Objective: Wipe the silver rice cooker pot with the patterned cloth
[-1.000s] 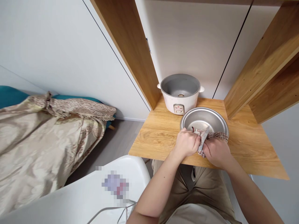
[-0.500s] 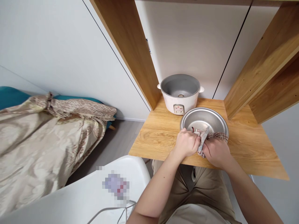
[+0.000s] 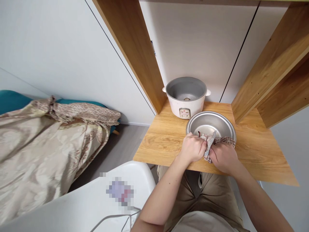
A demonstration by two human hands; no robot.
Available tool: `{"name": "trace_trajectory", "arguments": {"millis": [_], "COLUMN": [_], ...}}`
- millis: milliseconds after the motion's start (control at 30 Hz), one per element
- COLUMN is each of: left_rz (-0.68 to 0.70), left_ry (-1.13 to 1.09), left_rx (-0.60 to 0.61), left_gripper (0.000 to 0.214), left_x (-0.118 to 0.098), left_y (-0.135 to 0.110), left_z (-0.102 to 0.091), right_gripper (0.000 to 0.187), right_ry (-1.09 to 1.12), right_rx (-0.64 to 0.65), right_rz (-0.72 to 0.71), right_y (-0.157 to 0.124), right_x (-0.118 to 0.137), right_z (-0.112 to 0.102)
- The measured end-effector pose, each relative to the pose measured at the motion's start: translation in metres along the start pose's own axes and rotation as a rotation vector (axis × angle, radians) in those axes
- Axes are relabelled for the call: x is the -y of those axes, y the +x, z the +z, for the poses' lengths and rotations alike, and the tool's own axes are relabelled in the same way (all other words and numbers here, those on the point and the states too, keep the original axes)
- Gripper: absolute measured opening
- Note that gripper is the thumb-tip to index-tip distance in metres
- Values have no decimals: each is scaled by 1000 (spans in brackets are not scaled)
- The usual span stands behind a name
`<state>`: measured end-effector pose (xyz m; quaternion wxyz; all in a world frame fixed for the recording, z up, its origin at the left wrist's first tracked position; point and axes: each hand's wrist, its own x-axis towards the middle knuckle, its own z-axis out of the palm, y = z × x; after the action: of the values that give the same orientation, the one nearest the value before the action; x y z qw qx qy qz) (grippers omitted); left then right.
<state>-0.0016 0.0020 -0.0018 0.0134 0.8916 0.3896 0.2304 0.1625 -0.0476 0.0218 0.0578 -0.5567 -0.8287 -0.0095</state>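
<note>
**Patterned cloth gripped by both hands at the rim of a steel pot**

Steel and light wood fill the middle of the view. A round, shiny metal inner pot (image 3: 211,124) sits on the pale oak-grain wooden shelf (image 3: 164,141), near its front edge. Both hands meet at the pot's near rim. The left hand (image 3: 193,149) is curled into a fist, fingers closed on a small crumpled cloth with a reddish-brown and white pattern (image 3: 210,141). The right hand (image 3: 223,158) sits just beside it, fingers likewise folded around the same cloth, which bunches up between the two hands and drapes over the pot's rim to the right.

Just behind the pot stands a white electric rice cooker body with a grey interior (image 3: 186,96), its lid off. A beige patterned bedspread (image 3: 48,141) lies to the left, well apart, and a white moulded chair (image 3: 79,199) is below the shelf.
</note>
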Motion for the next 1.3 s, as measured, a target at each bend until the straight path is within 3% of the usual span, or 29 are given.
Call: {"name": "trace_trajectory", "arguments": {"millis": [1300], "left_rz": [-3], "left_ry": [-27], "left_rx": [-22], "left_gripper": [37], "left_x": [0], "left_y": [0], "left_z": [1], "right_gripper": [40], "right_ry": [2], "right_rx": [16], "right_rz": [14], "right_y": [0], "right_x": [1], "right_z": [3]}}
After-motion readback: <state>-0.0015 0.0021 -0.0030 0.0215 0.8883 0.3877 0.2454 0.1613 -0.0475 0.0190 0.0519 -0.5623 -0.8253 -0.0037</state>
